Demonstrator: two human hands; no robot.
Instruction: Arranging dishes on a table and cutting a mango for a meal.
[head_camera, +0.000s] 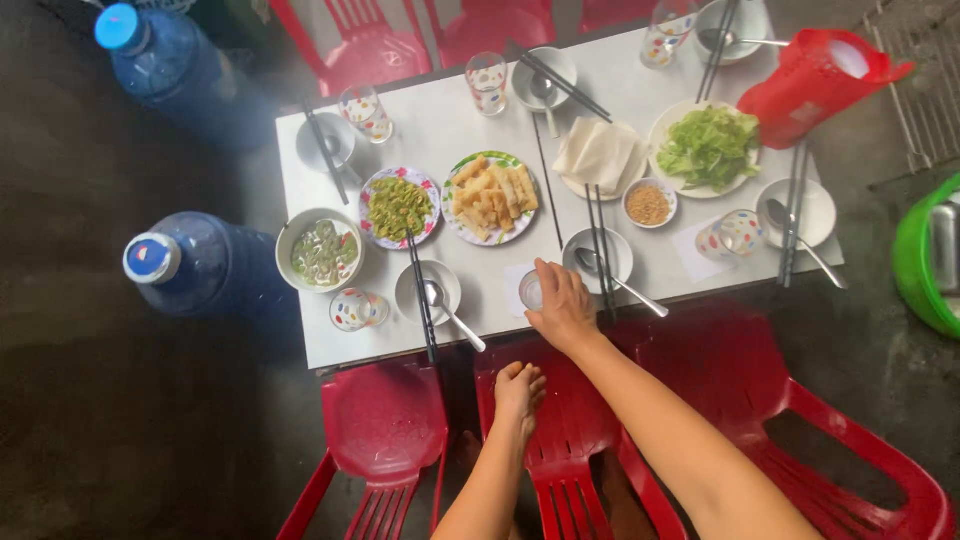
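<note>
white table (450, 130) | plates of food (490, 187) | bowls (320, 250) | glasses (487, 80) | chopsticks (420, 295)

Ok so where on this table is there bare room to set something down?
Bare white table shows between the patterned glass and the spring roll plate, and along the near edge under the glass. The right end around the lettuce plate is crowded.

Glossy red plastic chairs (385, 425), smooth matt white table (455, 125), clear glass tumbler (532, 290), shiny metal spoons (452, 315), rough dark floor (120, 430)
</note>
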